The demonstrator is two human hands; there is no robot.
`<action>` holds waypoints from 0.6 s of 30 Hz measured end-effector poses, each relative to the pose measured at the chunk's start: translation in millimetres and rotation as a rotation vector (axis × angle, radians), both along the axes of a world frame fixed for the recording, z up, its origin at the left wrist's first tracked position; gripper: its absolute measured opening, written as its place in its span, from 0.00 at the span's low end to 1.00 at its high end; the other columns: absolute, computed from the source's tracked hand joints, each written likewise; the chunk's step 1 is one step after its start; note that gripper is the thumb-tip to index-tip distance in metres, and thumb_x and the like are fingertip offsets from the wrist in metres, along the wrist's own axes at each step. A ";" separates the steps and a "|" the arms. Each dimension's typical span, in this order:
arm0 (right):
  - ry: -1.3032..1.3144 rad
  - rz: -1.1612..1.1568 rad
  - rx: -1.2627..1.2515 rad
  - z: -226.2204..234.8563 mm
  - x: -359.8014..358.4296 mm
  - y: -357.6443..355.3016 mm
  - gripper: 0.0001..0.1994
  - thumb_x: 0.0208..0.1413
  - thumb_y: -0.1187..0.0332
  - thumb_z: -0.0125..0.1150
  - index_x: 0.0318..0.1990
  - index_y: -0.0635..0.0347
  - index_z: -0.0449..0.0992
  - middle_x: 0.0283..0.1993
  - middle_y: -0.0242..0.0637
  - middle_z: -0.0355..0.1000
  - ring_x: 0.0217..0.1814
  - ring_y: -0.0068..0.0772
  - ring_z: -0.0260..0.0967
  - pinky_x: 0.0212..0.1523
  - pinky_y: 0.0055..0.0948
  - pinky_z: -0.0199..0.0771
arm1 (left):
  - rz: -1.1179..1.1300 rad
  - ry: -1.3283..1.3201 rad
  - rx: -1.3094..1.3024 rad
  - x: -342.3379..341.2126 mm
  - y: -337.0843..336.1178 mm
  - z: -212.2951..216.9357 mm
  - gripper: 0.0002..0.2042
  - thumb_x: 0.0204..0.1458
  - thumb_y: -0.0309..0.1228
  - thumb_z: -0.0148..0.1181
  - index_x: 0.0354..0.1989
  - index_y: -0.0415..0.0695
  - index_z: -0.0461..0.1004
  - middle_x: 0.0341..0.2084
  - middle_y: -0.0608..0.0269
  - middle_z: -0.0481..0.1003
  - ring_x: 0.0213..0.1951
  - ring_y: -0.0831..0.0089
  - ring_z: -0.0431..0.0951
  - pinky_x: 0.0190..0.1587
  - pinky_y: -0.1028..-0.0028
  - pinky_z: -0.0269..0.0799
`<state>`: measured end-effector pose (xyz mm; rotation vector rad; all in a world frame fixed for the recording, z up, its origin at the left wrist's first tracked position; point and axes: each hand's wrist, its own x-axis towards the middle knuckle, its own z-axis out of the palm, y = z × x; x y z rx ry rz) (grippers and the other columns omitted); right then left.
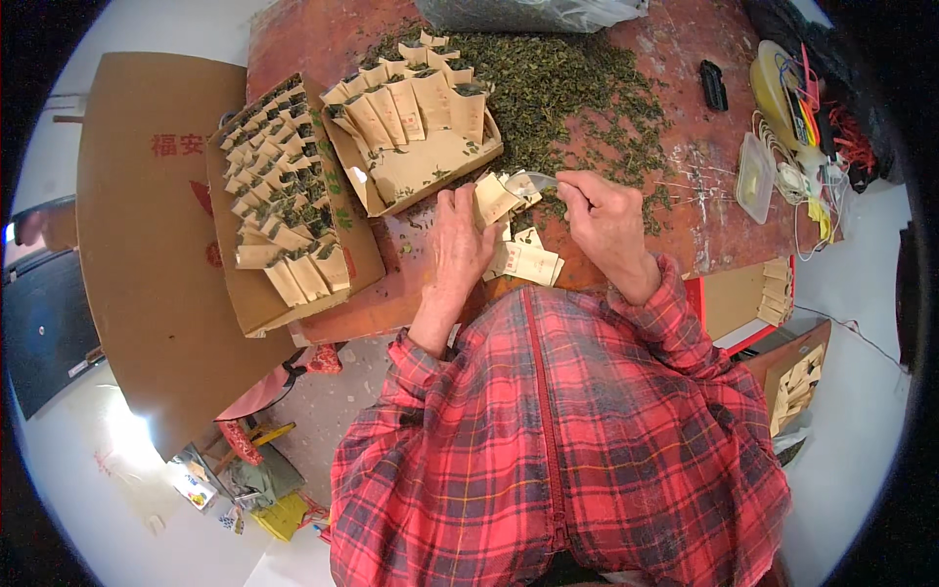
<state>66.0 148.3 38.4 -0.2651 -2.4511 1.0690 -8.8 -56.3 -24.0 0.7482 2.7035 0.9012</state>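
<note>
My left hand [458,245] holds a small brown paper packet [495,198] upright near the table's front edge. My right hand [606,223] grips a spoon [538,180], its bowl close to the packet's mouth. Whether leaves lie in the spoon I cannot tell. Flat paper packets [526,264] lie in a loose pile just below, with more partly hidden behind the held one. Beyond my hands spreads a heap of dried green leaves [558,98]. Left of it, a shallow cardboard box [406,181] has filled, open-topped packets standing in its far part.
A larger carton [362,245] at the left is packed with rows of filled packets, its tall flap [147,225] reaching outward. A plastic bag [528,12] lies at the far edge. Rightward are a black object [713,86], a clear container [754,178] and a red-edged box [734,303].
</note>
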 end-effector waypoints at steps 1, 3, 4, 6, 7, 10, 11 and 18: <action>0.007 -0.005 -0.012 0.7 -0.3 -0.2 0.06 0.59 0.76 0.65 0.43 0.65 0.83 0.30 0.45 0.80 0.24 0.31 0.79 0.24 0.29 0.75 | -0.003 0.004 0.002 -0.3 0.0 -0.7 0.33 0.45 0.29 0.75 0.60 0.41 0.65 0.47 0.44 0.69 0.48 0.42 0.74 0.48 0.53 0.74; 0.014 -0.010 -0.024 1.6 -0.7 0.0 0.06 0.59 0.76 0.65 0.42 0.65 0.83 0.30 0.45 0.80 0.24 0.31 0.79 0.24 0.29 0.75 | 0.001 0.002 0.012 -0.2 -0.1 -0.8 0.33 0.45 0.29 0.75 0.60 0.41 0.65 0.47 0.44 0.69 0.48 0.42 0.74 0.48 0.53 0.74; 0.010 -0.010 -0.027 1.8 -0.9 0.3 0.06 0.59 0.76 0.65 0.42 0.65 0.83 0.30 0.45 0.80 0.24 0.32 0.79 0.24 0.29 0.75 | 0.005 0.001 0.021 -0.1 -0.2 -0.3 0.34 0.45 0.29 0.75 0.60 0.41 0.65 0.47 0.44 0.69 0.48 0.42 0.74 0.48 0.52 0.74; 0.006 -0.010 -0.029 2.2 -1.1 0.4 0.06 0.59 0.76 0.65 0.42 0.65 0.83 0.30 0.45 0.80 0.24 0.32 0.79 0.24 0.29 0.75 | 0.007 -0.003 0.019 0.4 -0.4 0.7 0.34 0.44 0.29 0.75 0.60 0.41 0.65 0.47 0.44 0.69 0.48 0.42 0.74 0.48 0.52 0.74; 0.015 -0.001 -0.013 2.4 -1.1 0.2 0.06 0.59 0.76 0.65 0.42 0.65 0.83 0.30 0.46 0.80 0.24 0.32 0.79 0.24 0.29 0.75 | 0.009 -0.007 0.017 0.9 -0.6 1.1 0.34 0.44 0.29 0.76 0.61 0.41 0.65 0.47 0.43 0.69 0.48 0.42 0.74 0.49 0.52 0.74; 0.008 0.007 -0.012 0.3 1.4 -1.0 0.06 0.59 0.76 0.64 0.42 0.65 0.83 0.29 0.46 0.80 0.23 0.33 0.79 0.24 0.29 0.75 | 0.008 -0.005 0.006 1.9 0.0 1.3 0.34 0.44 0.29 0.76 0.60 0.41 0.66 0.48 0.43 0.69 0.48 0.41 0.75 0.49 0.52 0.74; -0.008 0.006 -0.026 -0.5 2.8 -1.4 0.06 0.59 0.76 0.64 0.42 0.65 0.83 0.29 0.46 0.80 0.23 0.33 0.79 0.24 0.30 0.75 | 0.008 -0.005 0.006 3.2 -0.2 1.5 0.34 0.44 0.29 0.76 0.60 0.41 0.66 0.48 0.43 0.69 0.48 0.41 0.75 0.49 0.52 0.74; -0.010 -0.003 -0.012 -2.4 2.9 -0.1 0.06 0.58 0.76 0.65 0.42 0.65 0.83 0.29 0.47 0.80 0.24 0.35 0.79 0.25 0.31 0.76 | 0.029 -0.047 -0.032 4.0 2.5 2.9 0.34 0.44 0.30 0.76 0.60 0.42 0.66 0.49 0.44 0.69 0.49 0.42 0.75 0.49 0.52 0.75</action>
